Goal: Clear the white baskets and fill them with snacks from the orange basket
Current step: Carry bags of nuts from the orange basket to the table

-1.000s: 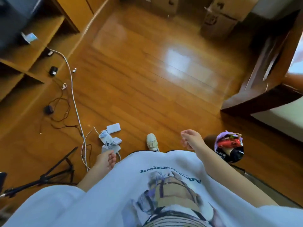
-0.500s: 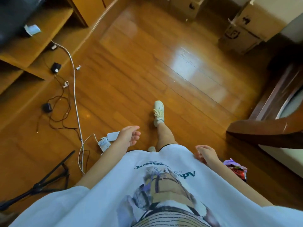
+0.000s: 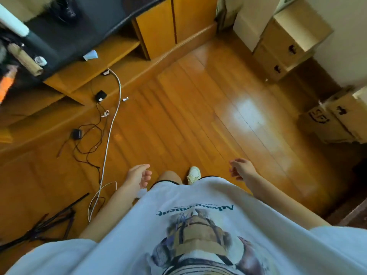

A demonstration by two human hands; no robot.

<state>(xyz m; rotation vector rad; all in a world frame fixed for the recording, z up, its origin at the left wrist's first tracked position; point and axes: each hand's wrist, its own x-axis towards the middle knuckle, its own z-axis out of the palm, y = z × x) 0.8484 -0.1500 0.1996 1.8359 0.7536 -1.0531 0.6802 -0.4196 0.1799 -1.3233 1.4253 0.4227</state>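
- Head view: neither the white baskets nor the orange basket shows here, so judge their handling only by guess: snack packs are likely light, crinkly and slippery, so take them by a sealed edge.
- Your left hand (image 3: pixel 139 175) and right hand (image 3: pixel 241 169) hang at lower centre with loosely curled fingers, holding nothing.
- Against half a second ago, the snack bag at lower right has left the frame, and cardboard boxes (image 3: pixel 288 43) fill the upper right.

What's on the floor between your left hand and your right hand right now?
In the head view, between the left hand and right hand show a bare knee and a pale sneaker on the wooden floor; no baskets visible.
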